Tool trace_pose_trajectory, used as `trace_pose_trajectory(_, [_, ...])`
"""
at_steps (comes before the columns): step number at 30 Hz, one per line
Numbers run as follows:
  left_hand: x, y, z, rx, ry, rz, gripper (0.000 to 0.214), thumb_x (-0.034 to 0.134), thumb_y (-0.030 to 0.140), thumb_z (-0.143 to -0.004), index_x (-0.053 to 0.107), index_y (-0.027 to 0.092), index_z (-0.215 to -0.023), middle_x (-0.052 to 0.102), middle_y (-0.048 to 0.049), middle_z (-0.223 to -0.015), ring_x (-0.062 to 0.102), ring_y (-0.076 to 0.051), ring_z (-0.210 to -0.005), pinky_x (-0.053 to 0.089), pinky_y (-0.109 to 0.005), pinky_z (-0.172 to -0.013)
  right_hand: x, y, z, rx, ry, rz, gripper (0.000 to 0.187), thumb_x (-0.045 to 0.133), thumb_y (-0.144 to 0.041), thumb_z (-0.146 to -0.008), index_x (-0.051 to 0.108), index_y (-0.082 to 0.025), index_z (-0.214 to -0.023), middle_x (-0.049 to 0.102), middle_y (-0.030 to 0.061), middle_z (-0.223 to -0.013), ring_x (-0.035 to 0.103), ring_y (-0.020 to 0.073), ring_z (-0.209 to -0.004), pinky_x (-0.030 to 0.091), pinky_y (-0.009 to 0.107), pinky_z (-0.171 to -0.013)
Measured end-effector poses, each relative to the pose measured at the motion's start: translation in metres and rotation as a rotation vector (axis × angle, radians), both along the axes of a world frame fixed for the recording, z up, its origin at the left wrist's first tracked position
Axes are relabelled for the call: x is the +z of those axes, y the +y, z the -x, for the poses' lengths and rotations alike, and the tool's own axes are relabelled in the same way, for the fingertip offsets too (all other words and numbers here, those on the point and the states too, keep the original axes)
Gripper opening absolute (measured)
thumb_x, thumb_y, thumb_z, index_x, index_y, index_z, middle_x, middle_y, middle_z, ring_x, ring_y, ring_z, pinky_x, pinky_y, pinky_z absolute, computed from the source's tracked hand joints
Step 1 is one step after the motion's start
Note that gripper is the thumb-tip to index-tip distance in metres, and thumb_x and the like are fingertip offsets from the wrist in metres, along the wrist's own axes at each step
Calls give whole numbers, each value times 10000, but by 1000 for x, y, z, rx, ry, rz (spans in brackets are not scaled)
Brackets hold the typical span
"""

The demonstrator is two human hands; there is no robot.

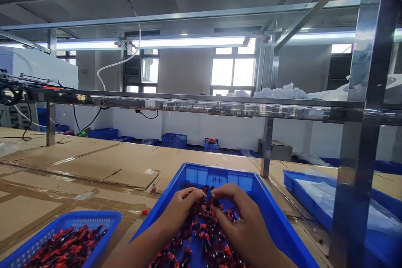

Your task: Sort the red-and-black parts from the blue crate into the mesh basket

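Observation:
Small red-and-black pieces (204,228) lie loose over the bottom of a deep blue bin (276,213); their kind is too small to make out. Above them, inside the bin, my left hand (180,209) is closed, thumb and fingers together on a small red-and-dark piece, partly covered by the fingers. Close beside it, my right hand (245,220) pinches a small dark piece (215,202) between thumb and forefinger. The fingertips of both hands are a short gap apart.
A blue perforated basket (114,220) with similar red and dark pieces stands at left on the cardboard-covered table (103,163). At right, behind a metal post (354,155), a blue tray (292,180) holds clear plastic. A metal shelf rail (188,102) spans above the table.

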State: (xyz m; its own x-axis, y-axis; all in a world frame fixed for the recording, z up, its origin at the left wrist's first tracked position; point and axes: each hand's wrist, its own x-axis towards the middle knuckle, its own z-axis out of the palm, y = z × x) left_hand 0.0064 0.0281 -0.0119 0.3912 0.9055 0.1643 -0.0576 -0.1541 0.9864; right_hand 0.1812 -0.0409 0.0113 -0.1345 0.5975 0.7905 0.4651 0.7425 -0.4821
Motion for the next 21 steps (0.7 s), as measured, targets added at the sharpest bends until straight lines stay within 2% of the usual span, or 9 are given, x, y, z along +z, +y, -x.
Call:
trace_pose_trajectory(6, [0,-2,0,-29,-28,108,380,545,529,-835,650,173,-919,672,-32,-764,559,-155,-641,393,-238,-581,-1,3,-1,-41,-24,-3,257,585,-105,-827,588,-261,-1031,650,6,-958,624,180,-894,514,317,-799])
trace_pose_trajectory(12, [3,-6,1,-79,-35,202,467,521,579,-834,650,157,-986,687,-70,-798,596,-179,-690,429,-248,-592,0,6,0,-35,8,82,263,587,-129,-801,593,-250,-1035,641,16,-958,616,190,-896,496,331,-811])
trace_pose_trajectory(14, [5,-9,0,-64,-18,212,475,527,589,-824,651,157,-977,688,-73,-802,607,-185,-710,437,-246,-593,-1,9,0,-3,89,165,253,575,-140,-787,592,-243,-1017,636,19,-954,613,190,-896,487,327,-810])
trace_pose_trajectory(16, [8,-13,-1,-47,3,229,484,537,602,-810,645,165,-988,684,-64,-799,600,-177,-656,441,-251,-568,-5,15,-3,64,260,359,191,501,-147,-776,566,-224,-939,603,-3,-788,598,163,-717,486,292,-663])
trace_pose_trajectory(17, [8,-14,-1,-40,11,238,488,541,606,-804,639,171,-1003,681,-57,-795,586,-169,-609,440,-256,-549,-7,19,-4,99,345,468,159,453,-149,-760,538,-217,-876,542,-28,-670,537,142,-576,449,265,-544])
trace_pose_trajectory(19, [9,-16,-3,-32,20,245,481,538,596,-808,631,177,-1024,675,-47,-776,557,-154,-549,432,-258,-520,-11,25,-7,142,446,628,118,395,-156,-713,473,-220,-774,360,-81,-519,314,107,-393,280,229,-381])
trace_pose_trajectory(20, [10,-17,-5,-29,25,243,465,534,580,-816,632,174,-1019,673,-45,-760,552,-152,-545,428,-255,-518,-12,27,-8,148,460,660,106,400,-159,-691,463,-222,-750,304,-94,-505,241,99,-384,222,223,-369])
trace_pose_trajectory(21, [10,-17,-6,-32,21,236,443,532,560,-825,636,168,-1003,672,-45,-750,558,-153,-561,428,-250,-526,-12,28,-7,135,445,647,105,428,-160,-680,482,-218,-750,298,-94,-516,236,97,-400,211,219,-381])
